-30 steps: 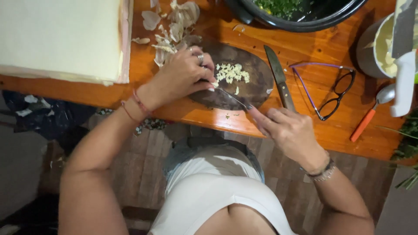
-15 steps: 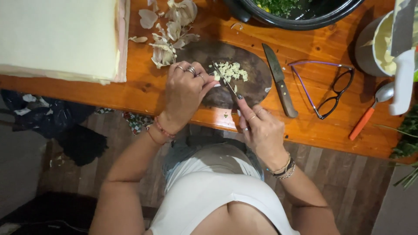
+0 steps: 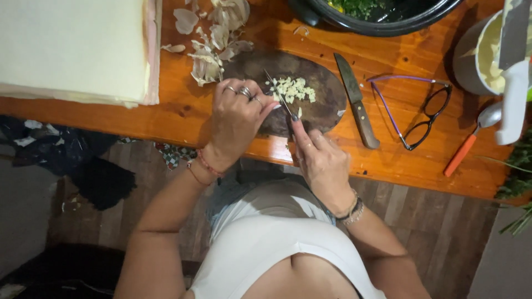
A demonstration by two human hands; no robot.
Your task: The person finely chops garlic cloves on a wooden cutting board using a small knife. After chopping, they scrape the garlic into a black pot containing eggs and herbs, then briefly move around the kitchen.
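Note:
A dark oval cutting board point(image 3: 327, 102) lies on the orange wooden table point(image 3: 188, 111). A small heap of chopped garlic point(image 3: 292, 88) rests on the board. My right hand point(image 3: 321, 163) grips a thin small knife point(image 3: 280, 97), blade angled up and left beside the garlic. My left hand point(image 3: 238, 119), with rings, rests on the board's left part, its fingertips by the blade and pinching a small pale piece, probably garlic.
Garlic skins point(image 3: 213, 39) lie left of the board. A second knife point(image 3: 357, 102) and purple-framed glasses point(image 3: 415, 111) lie to the right. A black pot of greens point(image 3: 382, 14), a grey cup point(image 3: 476, 55), an orange-handled spoon point(image 3: 471, 141) and a pale stack point(image 3: 72, 50) stand around.
Both hands have shifted left over the board. The knife blade swung from lying low and right to pointing up beside the garlic heap.

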